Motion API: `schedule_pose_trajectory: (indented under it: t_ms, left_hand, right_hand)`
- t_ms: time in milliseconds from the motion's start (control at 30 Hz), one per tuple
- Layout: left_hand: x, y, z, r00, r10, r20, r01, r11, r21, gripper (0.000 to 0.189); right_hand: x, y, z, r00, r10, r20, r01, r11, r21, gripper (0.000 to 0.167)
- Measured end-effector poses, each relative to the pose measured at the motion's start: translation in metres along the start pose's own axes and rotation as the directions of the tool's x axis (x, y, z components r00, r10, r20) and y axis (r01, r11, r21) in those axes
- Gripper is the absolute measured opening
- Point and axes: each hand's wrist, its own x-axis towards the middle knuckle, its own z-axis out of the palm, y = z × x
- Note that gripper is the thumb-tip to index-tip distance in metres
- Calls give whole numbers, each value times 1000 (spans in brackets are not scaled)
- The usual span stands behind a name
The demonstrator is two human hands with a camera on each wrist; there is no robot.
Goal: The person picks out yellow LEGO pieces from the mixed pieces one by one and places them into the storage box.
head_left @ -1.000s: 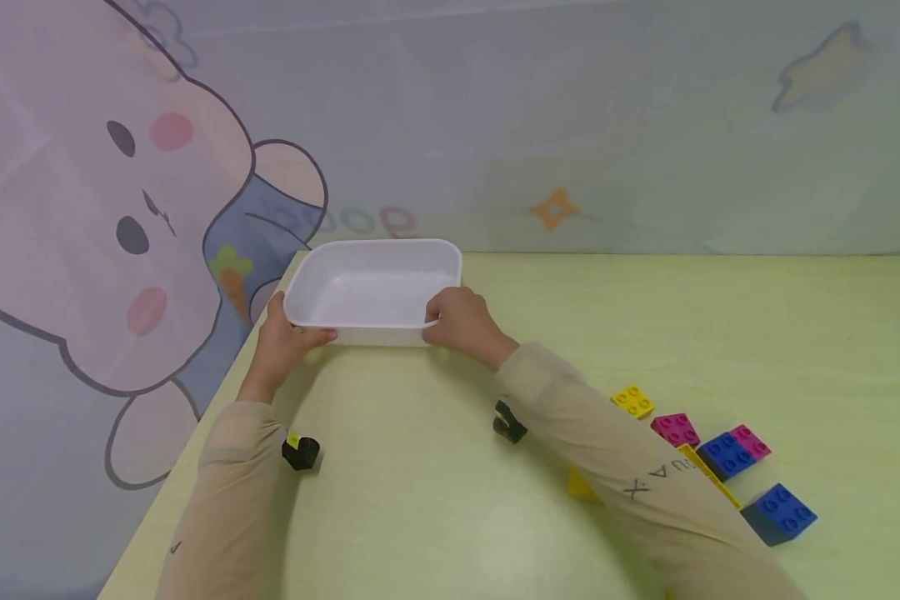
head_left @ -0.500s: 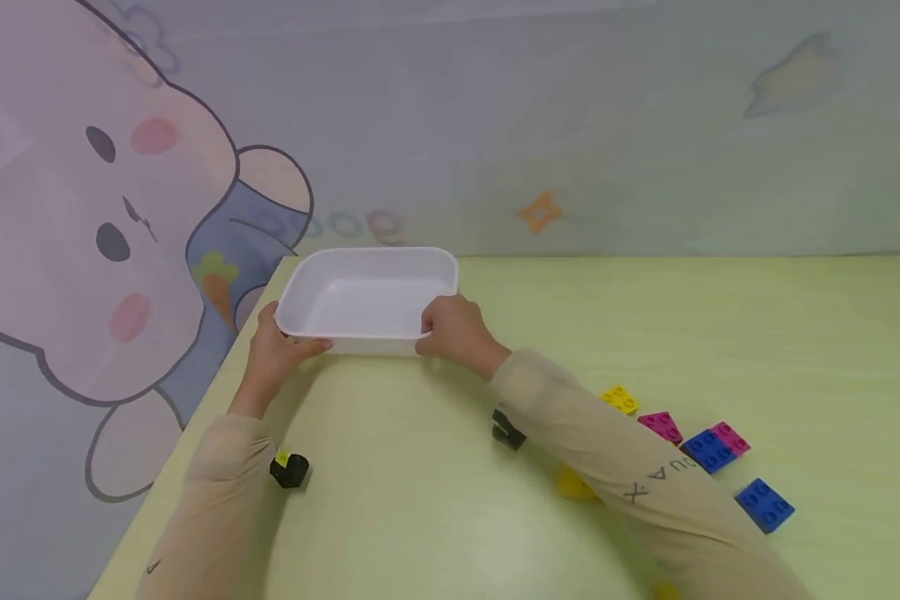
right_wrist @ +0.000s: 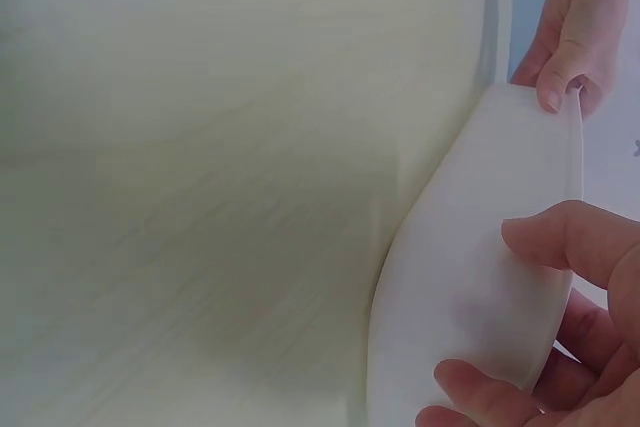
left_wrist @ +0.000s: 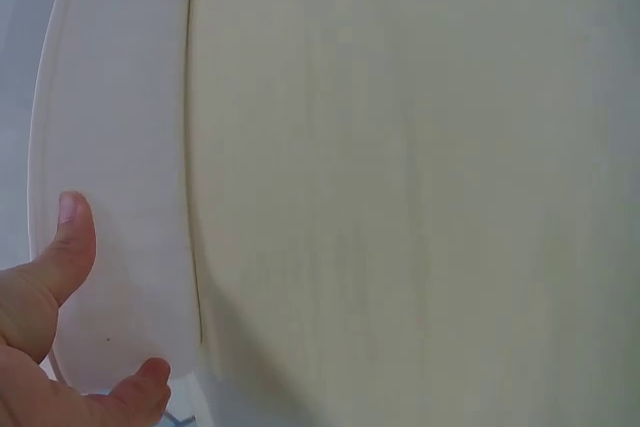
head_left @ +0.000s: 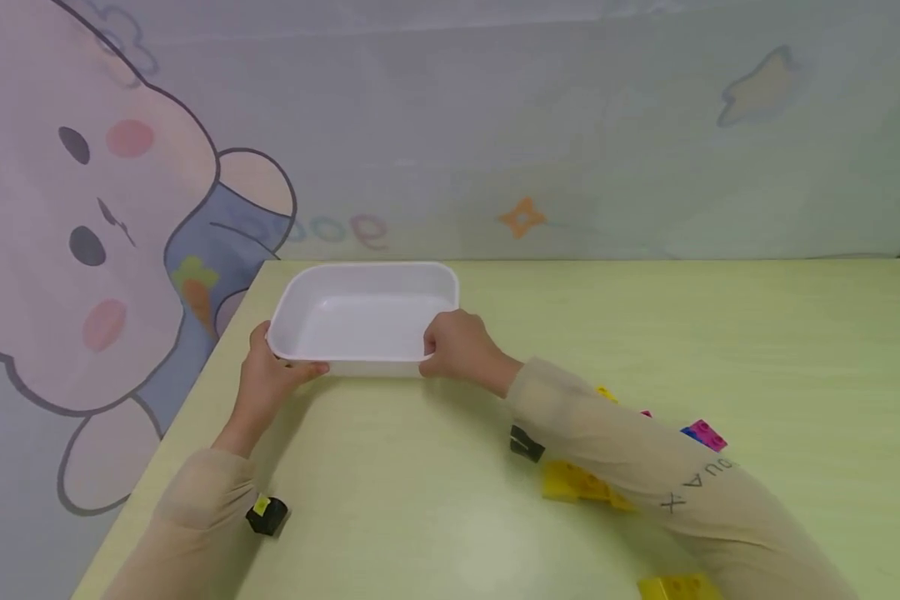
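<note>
A white rectangular plastic tub [head_left: 367, 367] with rounded corners sits at the far left of the table, nothing inside it. My left hand [head_left: 262, 379] grips its near left corner, thumb along the front wall and fingers round the side. At the near right corner my right hand [head_left: 465, 346] pinches the rim, with fingers curled over into the tub. The left wrist view shows the tub's outer wall [left_wrist: 125, 147] between thumb and fingers. In the right wrist view, the thumb presses the same wall [right_wrist: 480, 237] from outside.
Yellow toy bricks [head_left: 573, 482] lie beside the right forearm, partly covered by it; another yellow brick [head_left: 678, 587] is at the bottom edge. A pink brick [head_left: 708, 435] shows beyond the sleeve. Black wrist gear [head_left: 267, 515] hangs by each sleeve. A printed cloth [head_left: 607, 125] stands behind the table.
The tub and both hands appear slightly lower and farther left as the head view shifts. Both hands keep hold of the tub. The right forearm now covers more of the bricks.
</note>
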Motion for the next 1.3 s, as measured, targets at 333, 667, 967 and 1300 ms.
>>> schedule_pose_trajectory:
  t_ms: [333, 667, 967, 1300]
  left_hand:
    - [-24, 7, 12, 999, -13, -40, 14, 1000, 21, 96]
    - [-48, 11, 14, 998, -47, -30, 48, 998, 45, 99]
    - [-70, 14, 14, 997, -77, -28, 78, 996, 40, 101]
    - [-91, 22, 14, 991, -135, 3, 135, 989, 53, 109]
  right_hand:
    - [-25, 2, -2, 999, 6, 37, -7, 1000, 24, 18]
    - [-47, -2, -1, 998, -21, 52, 18, 999, 44, 17]
    - [-67, -11, 0, 995, 6, 101, -13, 997, 77, 21]
    - [-88, -15, 2, 989, 21, 146, -39, 992, 120, 21]
